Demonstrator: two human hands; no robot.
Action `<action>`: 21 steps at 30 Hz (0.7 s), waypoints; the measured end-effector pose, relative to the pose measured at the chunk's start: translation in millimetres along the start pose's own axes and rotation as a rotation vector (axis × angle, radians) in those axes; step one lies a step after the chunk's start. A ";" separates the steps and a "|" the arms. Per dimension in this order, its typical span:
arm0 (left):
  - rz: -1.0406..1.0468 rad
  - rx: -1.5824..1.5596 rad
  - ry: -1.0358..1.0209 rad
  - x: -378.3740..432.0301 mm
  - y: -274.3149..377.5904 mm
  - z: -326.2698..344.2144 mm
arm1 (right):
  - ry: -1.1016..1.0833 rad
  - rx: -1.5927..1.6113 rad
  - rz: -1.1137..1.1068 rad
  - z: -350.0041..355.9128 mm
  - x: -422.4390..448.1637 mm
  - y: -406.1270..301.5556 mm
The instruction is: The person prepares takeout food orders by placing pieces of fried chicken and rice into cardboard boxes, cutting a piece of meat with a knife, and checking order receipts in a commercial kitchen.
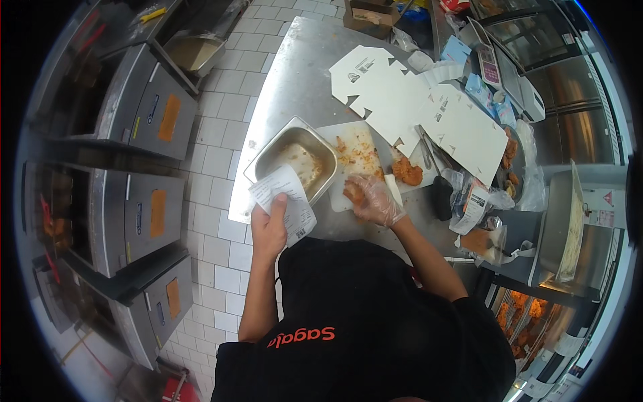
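Note:
My left hand (pixel 270 228), bare, grips a curled paper receipt (pixel 291 201) that bears printed writing. The receipt overlaps the near rim of a steel food pan (pixel 331 166), which has oily residue on its bottom. My right hand (pixel 377 201) wears a clear plastic glove and has its fingers around a piece of fried chicken (pixel 353 193). It is over the near part of a white cutting board (pixel 326 131) strewn with crumbs. Beside the glove lies a white handle (pixel 393 190); the rest of that tool is hidden. Another fried chicken piece (pixel 407 171) rests to the right.
Flat white cardboard boxes (pixel 382 85) cover the steel table's (pixel 301 65) far right. Metal tongs (pixel 427 145) lie beside them. A scale (pixel 507 75), a tray of fried chicken (pixel 527 156) and plastic bags stand along the right. Several steel fryers (pixel 168 115) line the left across a tiled floor (pixel 208 201).

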State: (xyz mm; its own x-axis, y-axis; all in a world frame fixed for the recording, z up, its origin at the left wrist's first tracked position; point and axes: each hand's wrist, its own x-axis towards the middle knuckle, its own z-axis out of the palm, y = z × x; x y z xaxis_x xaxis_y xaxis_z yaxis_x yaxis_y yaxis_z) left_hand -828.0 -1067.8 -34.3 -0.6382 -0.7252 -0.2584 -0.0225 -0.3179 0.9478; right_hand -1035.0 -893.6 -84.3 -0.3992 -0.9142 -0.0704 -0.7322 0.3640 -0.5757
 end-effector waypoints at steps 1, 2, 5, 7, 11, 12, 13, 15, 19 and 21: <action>-0.015 -0.013 0.009 0.8 0.1 5.4 | 0.058 0.097 0.007 -0.9 -2.3 4.1; -0.031 -0.027 0.019 1.1 0.1 11.4 | 0.063 0.098 0.008 -0.7 -4.6 14.2; 0.022 0.001 0.017 -2.6 9.1 36.7 | -0.020 0.283 0.125 7.1 -14.8 45.1; 0.033 0.019 0.008 -4.9 10.1 49.2 | 0.077 0.847 0.131 6.7 -18.3 52.5; -0.014 0.045 -0.003 -9.4 10.4 69.3 | 0.308 0.885 0.089 -14.8 -29.7 60.3; -0.014 0.054 -0.020 -9.9 10.6 75.3 | 0.320 0.789 0.100 -24.0 -33.8 67.8; -0.013 0.052 -0.014 -9.9 10.7 82.5 | 0.353 0.692 0.112 -27.2 -38.3 83.9; -0.014 0.060 -0.018 -8.5 11.4 96.2 | 0.397 0.600 0.134 -41.7 -48.0 110.6; -0.036 0.089 -0.037 -4.1 10.2 116.1 | 0.857 1.841 0.085 -109.9 -72.0 127.7; -0.040 0.121 -0.042 0.3 7.7 124.9 | 0.903 1.844 0.271 -119.2 -81.9 136.3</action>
State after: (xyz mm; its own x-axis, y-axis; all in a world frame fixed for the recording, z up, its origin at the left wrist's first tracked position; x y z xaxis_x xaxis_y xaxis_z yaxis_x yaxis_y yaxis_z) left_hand -924.4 -994.2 -3.8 -0.6665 -0.6865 -0.2907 -0.1399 -0.2679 0.9532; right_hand -1167.9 -747.9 -59.9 -0.8975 -0.3452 -0.2744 0.4394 -0.6469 -0.6233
